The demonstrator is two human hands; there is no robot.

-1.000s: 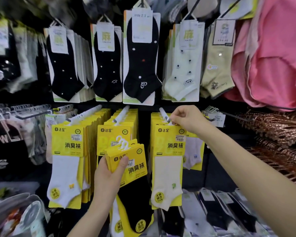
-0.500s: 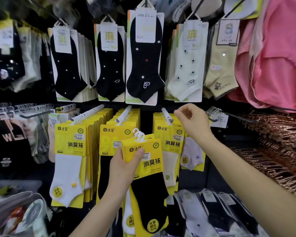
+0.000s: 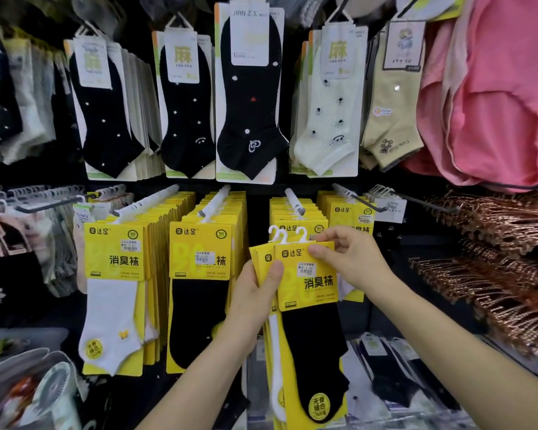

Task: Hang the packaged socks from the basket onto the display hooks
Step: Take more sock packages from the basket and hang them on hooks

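My left hand (image 3: 255, 293) grips a small stack of yellow-carded sock packs (image 3: 305, 283) by its left edge; the front pack holds a black sock, and white plastic hangers stick up from the top. My right hand (image 3: 351, 259) pinches the upper right corner of the front pack's card. The stack hangs in front of a display hook (image 3: 294, 201) that carries more yellow packs. Two hooks to the left, one (image 3: 215, 201) over black socks and one (image 3: 146, 203) over white socks, are loaded too. The basket cannot be made out.
An upper row of carded socks (image 3: 249, 94) hangs above the hooks. Pink garments (image 3: 494, 97) hang at the upper right, above racks of copper-coloured hangers (image 3: 494, 252). Bagged socks (image 3: 392, 367) lie below. A small white fan (image 3: 50, 389) sits at the lower left.
My right hand left the hook and came down onto the top corner of the held stack. My left hand carried the stack rightward and up, in front of the third hook.
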